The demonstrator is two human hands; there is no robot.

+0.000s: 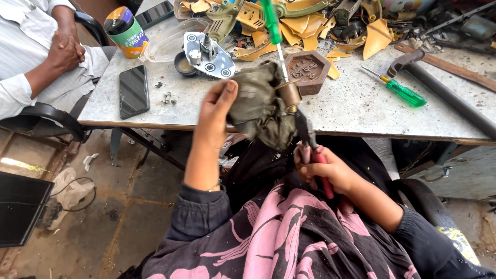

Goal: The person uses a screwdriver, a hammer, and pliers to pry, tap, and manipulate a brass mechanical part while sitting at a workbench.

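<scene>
Pliers (pixel 309 139) with red handles are the tool in play: their dark nose bites at the lower end of a small brass-coloured cylinder (pixel 290 94), which sticks out of a grimy olive rag (pixel 258 106). The bundle is held up in the air over the person's lap, just in front of the table's near edge (pixel 361 135), not resting on anything.

The left hand (pixel 217 116) is wrapped around the rag from the left, thumb up and fingers closed into the cloth, so it grips the part through the fabric. The right hand (pixel 323 168) is closed on the plier handles, squeezing them together. A green-handled screwdriver (pixel 273 31) appears to rise from the top of the bundle, its shaft running down behind the cylinder; whether it is seated in the part cannot be told.

To do this step well, the judgement is that the left hand should hold the rag tight and still while the pliers work, the nose square on the metal so that it does not slip off towards the fingers. Bracing the left wrist on the table edge would likely steady things.

Further out, on the table lie a second green screwdriver (pixel 400 89), a hexagonal brown dish (pixel 307 70), a metal plate assembly (pixel 206 54), a black phone (pixel 134 90) and heaps of yellow plastic housings (pixel 305 23). Another person sits at the left with clasped hands (pixel 66 50).
</scene>
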